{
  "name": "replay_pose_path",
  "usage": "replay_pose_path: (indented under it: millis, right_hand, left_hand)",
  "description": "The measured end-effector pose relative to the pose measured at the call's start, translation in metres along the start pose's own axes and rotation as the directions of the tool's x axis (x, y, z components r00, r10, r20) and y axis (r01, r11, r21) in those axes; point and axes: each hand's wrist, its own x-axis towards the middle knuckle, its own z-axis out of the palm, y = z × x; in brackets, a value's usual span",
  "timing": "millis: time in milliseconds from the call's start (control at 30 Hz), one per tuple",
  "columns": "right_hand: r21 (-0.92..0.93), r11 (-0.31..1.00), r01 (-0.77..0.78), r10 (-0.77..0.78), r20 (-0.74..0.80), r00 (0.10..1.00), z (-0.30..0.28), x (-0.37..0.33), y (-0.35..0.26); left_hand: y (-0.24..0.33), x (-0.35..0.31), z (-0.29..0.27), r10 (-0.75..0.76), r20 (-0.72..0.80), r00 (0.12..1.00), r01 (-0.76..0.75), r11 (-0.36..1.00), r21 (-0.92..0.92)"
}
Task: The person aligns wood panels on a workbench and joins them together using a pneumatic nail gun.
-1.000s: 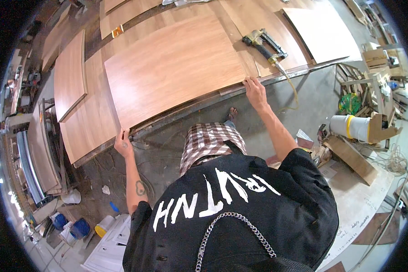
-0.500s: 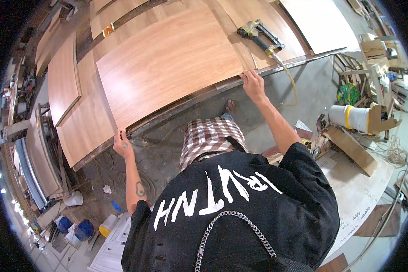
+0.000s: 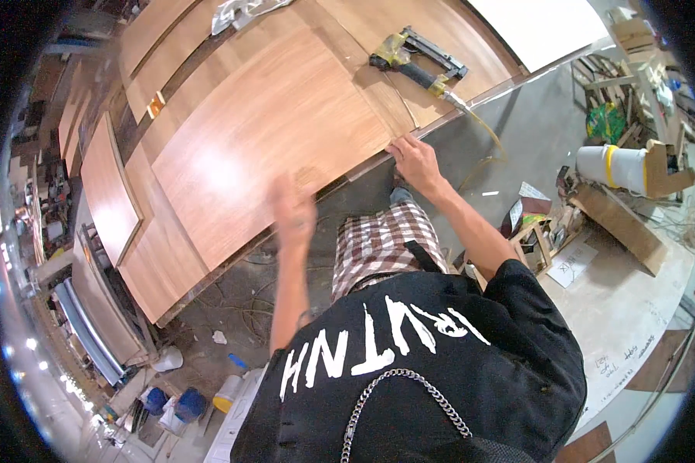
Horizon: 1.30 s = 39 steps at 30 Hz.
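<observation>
A light wood-grain panel (image 3: 255,131) lies on larger wood-grain boards in front of me. My right hand (image 3: 414,160) grips the panel's near right corner, fingers bent over its edge. Over the near edge, around its middle, my left hand (image 3: 293,208) is smeared by motion, so its fingers cannot be made out. Beyond the right corner a nail gun (image 3: 418,63) with a black grip rests on the boards. A yellowish air hose (image 3: 486,133) runs from it over the table edge.
A narrower panel (image 3: 110,189) lies to the left, a white board (image 3: 544,31) at the far right. Cables trail over the floor (image 3: 247,278) below the table. On the right stand a white bucket (image 3: 610,166), a cardboard box (image 3: 668,170) and wood scraps.
My left hand has left the panel's near left corner and moved right along the near edge. My right hand stays at the right corner. The whole view has turned slightly.
</observation>
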Motion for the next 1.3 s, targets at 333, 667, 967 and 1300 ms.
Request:
replay_pose_path:
  millis: [333, 667, 967, 1300]
  right_hand:
    - [0.077, 0.995, -0.058, 0.029, 0.335, 0.942, -0.023, 0.018, 0.015]
    - [-0.245, 0.945, -0.214, 0.279, 0.270, 0.921, -0.026, 0.165, 0.080]
    - [-0.013, 0.794, -0.607, 0.378, 0.793, 0.478, -0.140, 0.113, 0.017]
    - [-0.124, 0.840, -0.529, 0.440, 0.727, 0.528, -0.118, 0.070, -0.013]
  left_hand:
    - [0.104, 0.052, 0.080, 0.223, 0.352, 0.909, -0.271, 0.958, 0.092]
    - [0.121, 0.057, 0.075, 0.220, 0.344, 0.913, -0.267, 0.959, 0.097]
    - [0.110, 0.047, 0.091, 0.236, 0.245, 0.940, -0.249, 0.968, 0.023]
    - [0.109, 0.042, 0.109, 0.267, 0.142, 0.953, -0.288, 0.944, 0.159]
